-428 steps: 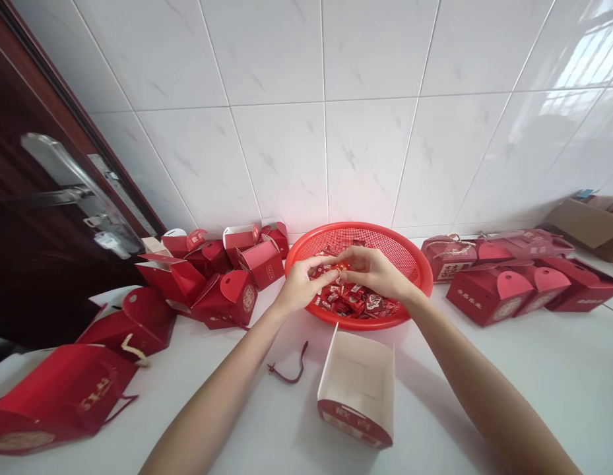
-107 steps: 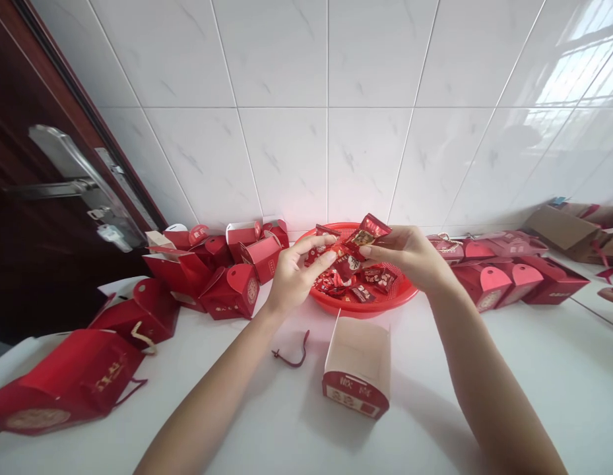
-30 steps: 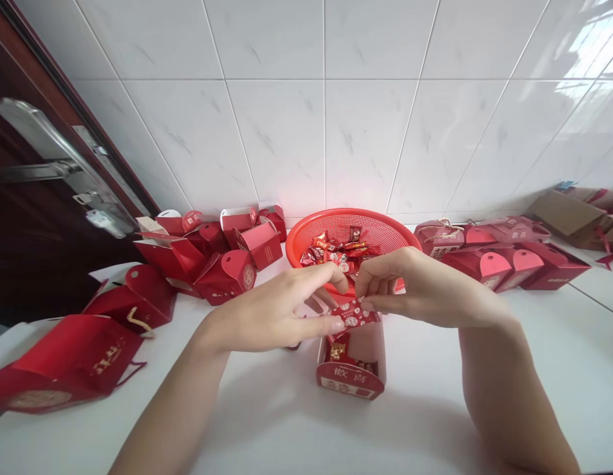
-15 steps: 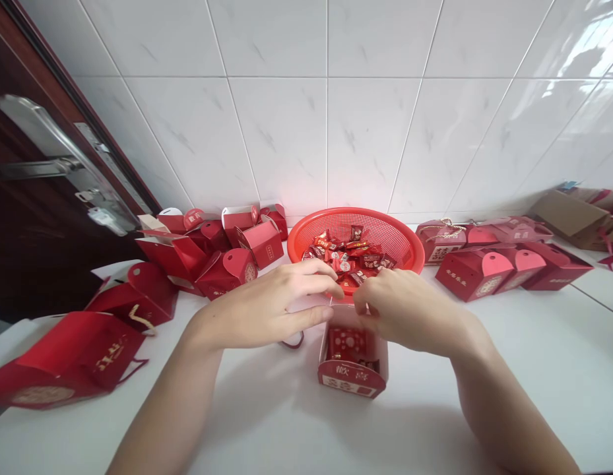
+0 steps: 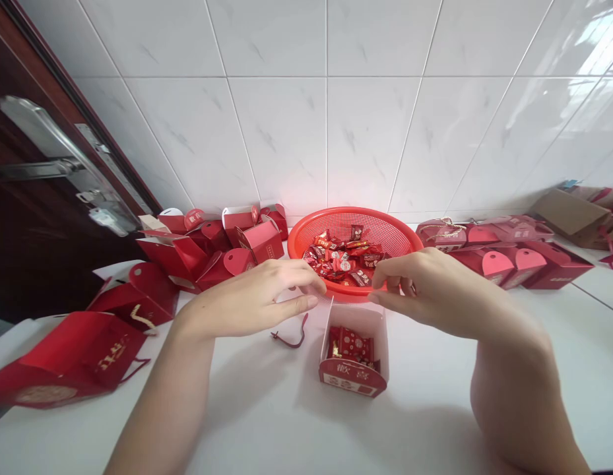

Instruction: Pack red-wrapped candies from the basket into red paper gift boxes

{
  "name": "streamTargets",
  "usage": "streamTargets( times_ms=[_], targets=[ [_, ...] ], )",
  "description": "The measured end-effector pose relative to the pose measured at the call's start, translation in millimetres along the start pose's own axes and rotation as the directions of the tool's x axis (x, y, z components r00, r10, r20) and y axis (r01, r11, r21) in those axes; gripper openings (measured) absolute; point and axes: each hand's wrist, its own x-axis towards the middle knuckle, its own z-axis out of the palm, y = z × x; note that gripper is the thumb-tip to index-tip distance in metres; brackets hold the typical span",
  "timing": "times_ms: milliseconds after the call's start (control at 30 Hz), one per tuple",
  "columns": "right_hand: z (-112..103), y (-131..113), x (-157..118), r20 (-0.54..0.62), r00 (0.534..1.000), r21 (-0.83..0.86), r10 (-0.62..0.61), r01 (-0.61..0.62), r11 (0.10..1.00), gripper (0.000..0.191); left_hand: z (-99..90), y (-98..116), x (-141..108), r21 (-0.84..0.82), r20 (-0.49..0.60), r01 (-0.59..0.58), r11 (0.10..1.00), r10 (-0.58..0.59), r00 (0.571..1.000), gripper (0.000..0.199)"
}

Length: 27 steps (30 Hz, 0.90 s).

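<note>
An open red box (image 5: pixel 353 379) with pale inner walls stands on the white table, holding red and gold wrapped sweets (image 5: pixel 354 343). Behind it is a red plastic basket (image 5: pixel 410 254) with many wrapped candies (image 5: pixel 342 264). My left hand (image 5: pixel 266 297) hovers left of the box, near the basket's front rim, fingers curved and thumb apart, holding nothing. On the right, my right hand (image 5: pixel 425 287) hovers over the basket's front right rim, thumb and fingers apart with nothing between them. A dark red ribbon (image 5: pixel 292 342) lies on the table below my left hand.
Several red gift boxes (image 5: pixel 132 290) stand at the left, beside a dark door with a metal handle (image 5: pixel 43 132). More red boxes (image 5: pixel 553 264) are grouped at the right, with a brown cardboard box (image 5: pixel 568 214) behind. A tiled wall (image 5: pixel 276 132) rises behind the basket.
Both hands have moved apart, away from the box's opening; my right hand went right and slightly up, my left hand left. The sweets in the box and the ribbon show more fully.
</note>
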Motion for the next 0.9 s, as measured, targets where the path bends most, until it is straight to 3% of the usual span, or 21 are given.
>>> streamTargets(
  times_ms=[200, 500, 700, 900],
  targets=[
    [-7, 1, -11, 0.023, 0.995, 0.118, -0.101, 0.098, 0.988, 0.024, 11.3, 4, 4, 0.033, 0.088, -0.008, 0.999, 0.005, 0.996, 0.028],
    [20, 10, -38, 0.107, 0.982, 0.285, -0.157, 0.121, 0.951, 0.027, 23.3, 11, 12, 0.068, 0.142, -0.045, 0.997, 0.035, 0.989, 0.033],
    [52, 21, -54, 0.014, 0.999, 0.464, -0.036, 0.025, 0.886, 0.036, 30.0, 12, 13, 0.013, 0.209, -0.026, 1.0, 0.022, 0.978, 0.048],
    [92, 37, -54, -0.211, 0.977, 0.67, 0.011, 0.137, 0.73, 0.033, 35.0, 17, 15, 0.12, 0.232, 0.101, 0.988, -0.127, 0.964, 0.042]
  ],
)
